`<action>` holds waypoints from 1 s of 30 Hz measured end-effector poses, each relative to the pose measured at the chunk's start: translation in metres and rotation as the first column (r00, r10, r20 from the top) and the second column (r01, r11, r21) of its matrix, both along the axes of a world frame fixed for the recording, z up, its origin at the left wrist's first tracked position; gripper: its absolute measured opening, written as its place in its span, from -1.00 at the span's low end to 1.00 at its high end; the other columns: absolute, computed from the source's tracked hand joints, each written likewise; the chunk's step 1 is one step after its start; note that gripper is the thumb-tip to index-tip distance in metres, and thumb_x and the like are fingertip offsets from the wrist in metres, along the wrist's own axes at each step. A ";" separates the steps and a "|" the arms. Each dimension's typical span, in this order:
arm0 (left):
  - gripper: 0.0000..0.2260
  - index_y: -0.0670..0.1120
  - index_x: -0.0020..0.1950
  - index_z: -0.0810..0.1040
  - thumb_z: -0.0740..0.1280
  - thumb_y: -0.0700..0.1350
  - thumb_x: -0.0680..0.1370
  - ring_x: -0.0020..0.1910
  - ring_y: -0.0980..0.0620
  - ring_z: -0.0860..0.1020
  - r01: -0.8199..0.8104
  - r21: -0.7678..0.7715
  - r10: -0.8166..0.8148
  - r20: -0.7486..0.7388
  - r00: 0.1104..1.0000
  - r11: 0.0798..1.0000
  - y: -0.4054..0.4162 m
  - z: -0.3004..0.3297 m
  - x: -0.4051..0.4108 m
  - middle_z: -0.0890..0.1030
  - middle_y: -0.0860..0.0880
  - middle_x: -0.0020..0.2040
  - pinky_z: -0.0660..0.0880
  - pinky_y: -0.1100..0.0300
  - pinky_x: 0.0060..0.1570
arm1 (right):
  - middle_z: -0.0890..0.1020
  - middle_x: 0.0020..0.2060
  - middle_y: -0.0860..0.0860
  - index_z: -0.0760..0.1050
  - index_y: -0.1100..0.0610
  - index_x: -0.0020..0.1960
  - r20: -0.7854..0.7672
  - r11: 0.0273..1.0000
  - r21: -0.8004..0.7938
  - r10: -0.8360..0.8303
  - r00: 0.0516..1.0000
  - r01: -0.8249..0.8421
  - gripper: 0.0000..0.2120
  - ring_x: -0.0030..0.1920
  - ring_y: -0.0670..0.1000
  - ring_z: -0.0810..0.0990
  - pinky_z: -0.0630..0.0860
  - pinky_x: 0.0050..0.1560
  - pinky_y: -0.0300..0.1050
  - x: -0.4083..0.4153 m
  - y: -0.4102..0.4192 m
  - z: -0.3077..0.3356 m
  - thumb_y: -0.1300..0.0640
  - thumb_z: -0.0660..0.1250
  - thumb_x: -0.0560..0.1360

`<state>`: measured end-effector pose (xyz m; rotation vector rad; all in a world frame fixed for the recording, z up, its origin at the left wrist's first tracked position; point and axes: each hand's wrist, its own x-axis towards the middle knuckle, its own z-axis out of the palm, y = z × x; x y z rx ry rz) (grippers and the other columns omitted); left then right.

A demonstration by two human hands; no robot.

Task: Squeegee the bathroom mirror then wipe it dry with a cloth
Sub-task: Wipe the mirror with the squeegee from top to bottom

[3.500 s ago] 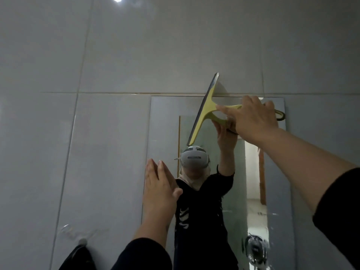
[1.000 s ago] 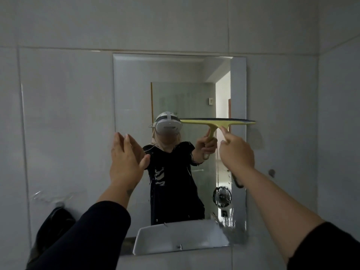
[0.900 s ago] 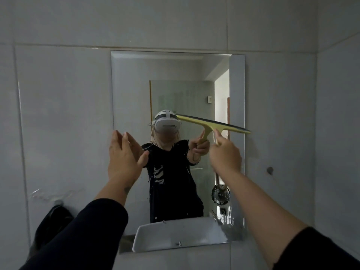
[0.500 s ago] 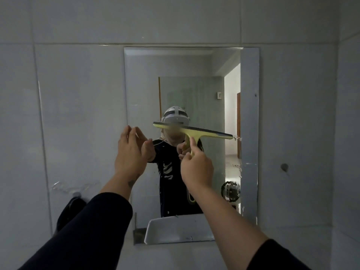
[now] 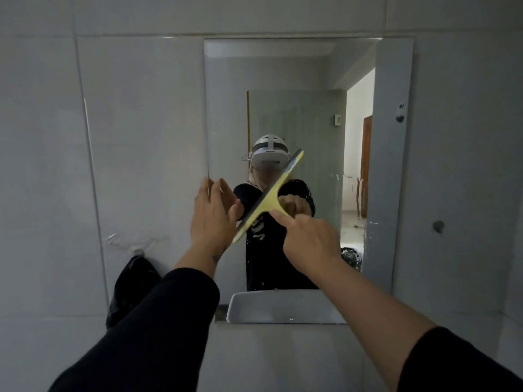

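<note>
1. Right hand is wrapped round the handle of the yellow squeegee, index finger stretched up along the neck, the rest curled shut on the grip. The handle itself is buried under the hand, so can't see how firm the hold is.
2. Left hand has nothing in it. Fingers are straight and close together, thumb out, palm facing the glass right at the left edge of the mirror. Whether the fingertips actually touch the glass or the tile, hard to say from this angle.
3. Squeegee sits about mid-height on the mirror, left of centre, blade tilted steeply: top end up right, bottom end down left and just beside the left thumb. Looks like it's against the glass, but I wouldn't swear to it.
4. What could go wrong: with the blade angled like that, a pull would probably leave streaks, since only part of the edge presses evenly. The low end is also close enough to bump the left hand.
5. If that left palm is on the glass, it'll leave prints on a patch that's supposed to end up clean.
6. Right side still shows drips and spots near the reflected doorway, so that strip looks like it needs another go. No cloth in view that I can tell, so the drying step isn't started.
7. Both forearms reach up and forward, dark sleeves pushed back, right wrist bent slightly inward.
</note>
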<state>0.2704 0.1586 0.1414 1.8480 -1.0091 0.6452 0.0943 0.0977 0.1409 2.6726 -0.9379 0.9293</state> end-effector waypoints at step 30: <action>-0.21 -0.06 0.54 -0.02 0.31 0.19 0.48 0.53 -0.08 -0.05 -0.056 0.086 0.059 -0.036 0.998 0.995 -0.011 -0.011 -0.008 -0.15 -0.06 0.56 0.16 -0.04 0.42 | 0.64 -0.14 0.07 0.29 -0.25 0.41 0.481 0.852 0.523 -0.267 0.835 -0.029 -0.47 -0.35 0.01 0.45 0.44 -0.27 -0.09 -0.070 -0.052 -0.052 0.19 0.10 0.54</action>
